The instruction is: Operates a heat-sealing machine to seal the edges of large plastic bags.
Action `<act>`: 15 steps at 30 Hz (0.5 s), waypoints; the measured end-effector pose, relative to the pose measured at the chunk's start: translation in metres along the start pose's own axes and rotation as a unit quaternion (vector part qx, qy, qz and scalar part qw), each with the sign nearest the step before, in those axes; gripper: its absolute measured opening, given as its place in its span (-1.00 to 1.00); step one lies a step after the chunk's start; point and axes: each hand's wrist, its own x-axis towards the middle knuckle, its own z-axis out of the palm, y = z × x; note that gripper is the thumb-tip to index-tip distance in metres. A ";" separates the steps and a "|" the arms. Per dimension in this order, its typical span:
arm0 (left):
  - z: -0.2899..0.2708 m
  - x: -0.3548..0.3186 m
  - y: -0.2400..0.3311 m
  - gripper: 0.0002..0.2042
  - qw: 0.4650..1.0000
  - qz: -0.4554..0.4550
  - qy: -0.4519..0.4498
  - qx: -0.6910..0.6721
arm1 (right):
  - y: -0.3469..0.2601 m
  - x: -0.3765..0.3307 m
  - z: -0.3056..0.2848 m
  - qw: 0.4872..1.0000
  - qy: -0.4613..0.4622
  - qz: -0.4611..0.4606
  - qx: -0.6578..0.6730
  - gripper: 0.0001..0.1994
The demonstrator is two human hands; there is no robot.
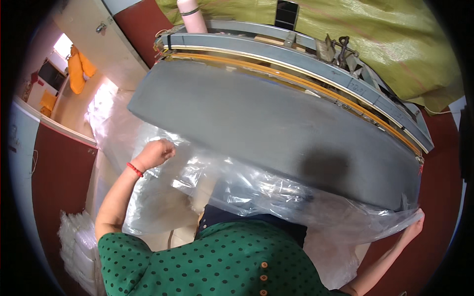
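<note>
My left hand (pixel 155 154) is closed in a fist on the clear plastic sheet (pixel 256 190), and my right hand (pixel 414 224) pinches its far corner. The sheet hangs stretched between them along the near edge of the grey counter (pixel 256 118).

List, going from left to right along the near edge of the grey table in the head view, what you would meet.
stack of clear bags → left hand gripping the clear plastic sheet → dark shadow patch on the grey table → right hand holding the sheet's far corner.
</note>
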 end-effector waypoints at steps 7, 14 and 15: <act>0.064 0.034 0.073 -0.48 0.980 0.169 -0.090 -0.051 | -0.019 0.012 0.017 0.996 0.066 0.056 -0.005 -0.60; 0.153 0.052 0.054 -0.72 0.983 0.070 -0.153 0.071 | -0.018 0.021 -0.027 0.993 0.104 0.051 -0.026 -0.62; 0.151 0.047 0.039 -0.80 0.980 0.086 -0.136 0.118 | -0.028 0.012 -0.025 0.994 0.099 0.047 -0.020 -0.63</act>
